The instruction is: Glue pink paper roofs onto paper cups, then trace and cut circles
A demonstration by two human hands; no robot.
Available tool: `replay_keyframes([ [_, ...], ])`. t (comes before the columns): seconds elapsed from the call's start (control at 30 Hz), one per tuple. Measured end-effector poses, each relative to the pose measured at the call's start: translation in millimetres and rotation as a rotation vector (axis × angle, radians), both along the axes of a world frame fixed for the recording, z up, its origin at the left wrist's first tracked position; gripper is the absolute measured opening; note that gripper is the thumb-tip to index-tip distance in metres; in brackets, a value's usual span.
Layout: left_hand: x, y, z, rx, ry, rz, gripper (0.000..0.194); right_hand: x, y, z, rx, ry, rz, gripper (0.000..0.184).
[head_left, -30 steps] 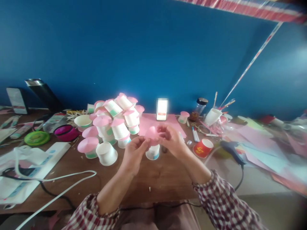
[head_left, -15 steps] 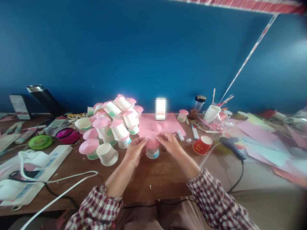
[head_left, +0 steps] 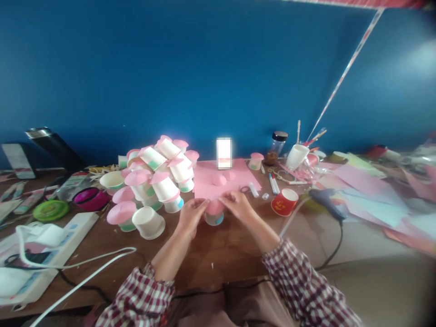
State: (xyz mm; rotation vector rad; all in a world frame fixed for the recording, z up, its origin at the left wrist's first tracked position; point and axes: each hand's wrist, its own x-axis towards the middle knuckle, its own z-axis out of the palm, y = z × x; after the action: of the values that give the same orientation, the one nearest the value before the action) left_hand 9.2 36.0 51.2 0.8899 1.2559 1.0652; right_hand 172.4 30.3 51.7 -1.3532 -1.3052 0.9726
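An upturned paper cup (head_left: 214,220) stands on the table in front of me, with a shallow pink paper cone (head_left: 215,207) on top of it. My left hand (head_left: 190,216) pinches the cone's left edge between thumb and fingers. On the opposite side, my right hand (head_left: 239,207) has its fingertips closed on the right edge. Just behind the hands, small pink paper cones (head_left: 219,180) rest on a pink sheet (head_left: 203,175). To the left lies a bare white paper cup (head_left: 149,222), near a heap of pink-topped cups (head_left: 162,186).
A red paper cup (head_left: 284,202), markers (head_left: 273,183) and a glue gun (head_left: 327,202) are on the right. Loose coloured paper (head_left: 361,186) spreads beyond them. On the left sit a power strip (head_left: 64,247) with a white cable (head_left: 98,259), a green round case (head_left: 51,210) and a pink bowl (head_left: 90,199).
My hands have come down a little, and my right fingers have moved from the cone's upper side to its edge. The small cones behind have come into sight. The view has shifted slightly.
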Motion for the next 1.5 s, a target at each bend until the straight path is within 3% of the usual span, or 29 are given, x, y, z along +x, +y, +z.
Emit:
replay_keyframes([
  [0.53,0.6,1.4,-6.0,-0.010,0.007,0.016,0.051,-1.3,-0.4,-3.4,-0.005,-0.033,-0.006,0.027],
  [0.83,-1.3,-1.7,-0.8,-0.022,-0.038,-0.001,0.050,2.2,-4.7,-5.8,-0.020,-0.017,0.008,0.038],
  [1.5,-3.7,-7.0,-7.8,-0.046,-0.127,0.024,0.049,-2.2,-14.7,-2.1,-0.047,0.048,0.032,0.033],
])
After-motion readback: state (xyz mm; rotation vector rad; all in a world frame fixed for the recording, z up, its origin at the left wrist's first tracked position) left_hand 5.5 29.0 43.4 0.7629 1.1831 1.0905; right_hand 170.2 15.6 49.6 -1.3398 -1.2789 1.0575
